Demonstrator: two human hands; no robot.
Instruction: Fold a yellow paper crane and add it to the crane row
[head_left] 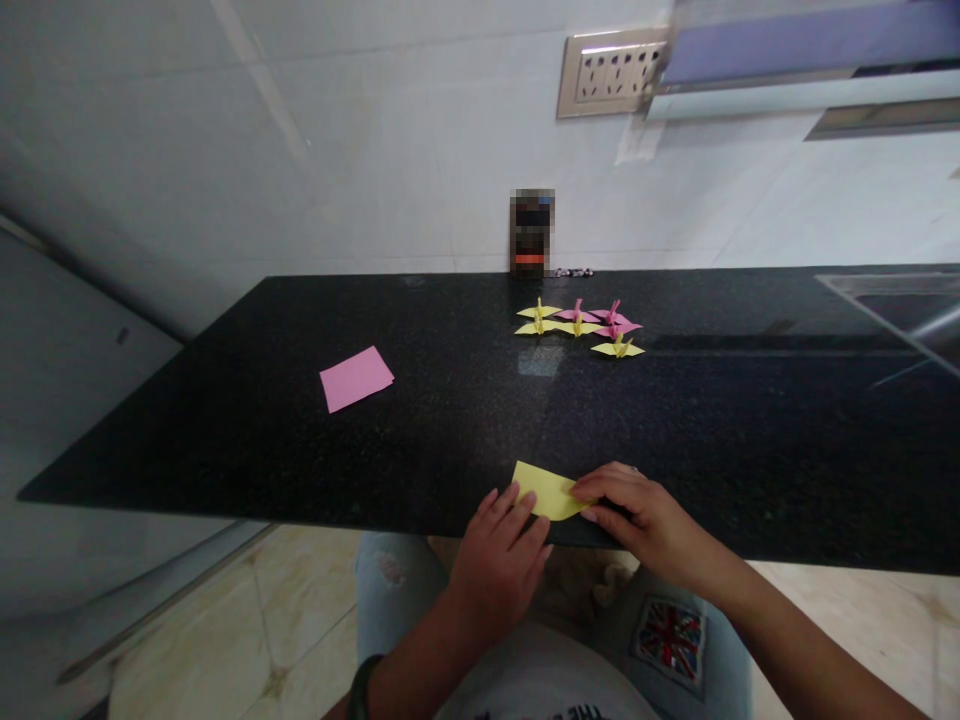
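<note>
Left hand [501, 560], lower centre of the frame: palm down, fingers laid out straight, tips resting on the left end of a yellow origami paper [551, 492]. Right hand [652, 515], just right of it: thumb and forefinger pinch the sheet's right end.

Step in hand, by judgement: a fold being set or lined up. The next move seems to call for steady left fingertips and a precise right pinch, so that the edges meet.

Sheet: matte, pale yellow, oblong, lower right edge slanting; probably doubled, layers not resolvable. Lies at the near edge of the black speckled countertop [450, 420].

Outward: pink paper [356, 380], left of centre, flat, possibly several sheets. Four yellow paper cranes [619, 349] and three pink paper cranes [616, 330], upper centre-right, closely grouped. Pixelated dark object [531, 235] behind them, by the wall; identity unclear.
</note>
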